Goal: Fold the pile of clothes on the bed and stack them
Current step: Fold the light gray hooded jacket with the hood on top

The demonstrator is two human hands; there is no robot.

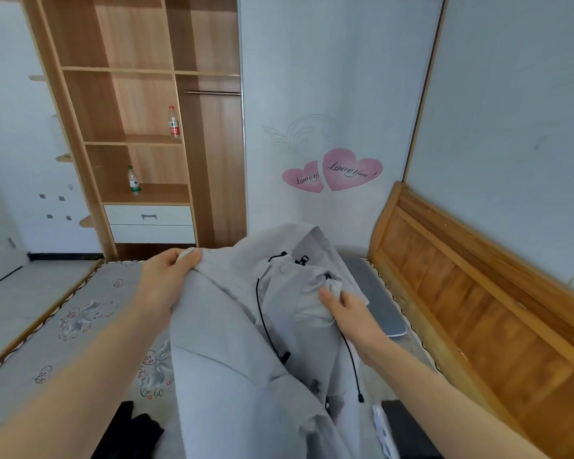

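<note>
A light grey hooded jacket (232, 352) with black drawcords hangs in the air above the bed (47, 332), filling the lower middle of the view. My left hand (166, 276) pinches a fold of it near the top left edge. Lower and to the right, my right hand (348, 313) grips bunched fabric by the hood. A dark garment (130, 432) lies on the mattress at the bottom left. Another dark piece and something white (408, 429) sit at the bottom right, partly hidden by the jacket.
A wooden headboard (478, 309) runs along the right. A grey pillow (375, 293) lies near it. An open wardrobe (146, 127) with two bottles (174, 122) and white drawers stands behind the bed. The floor (24, 293) is to the left.
</note>
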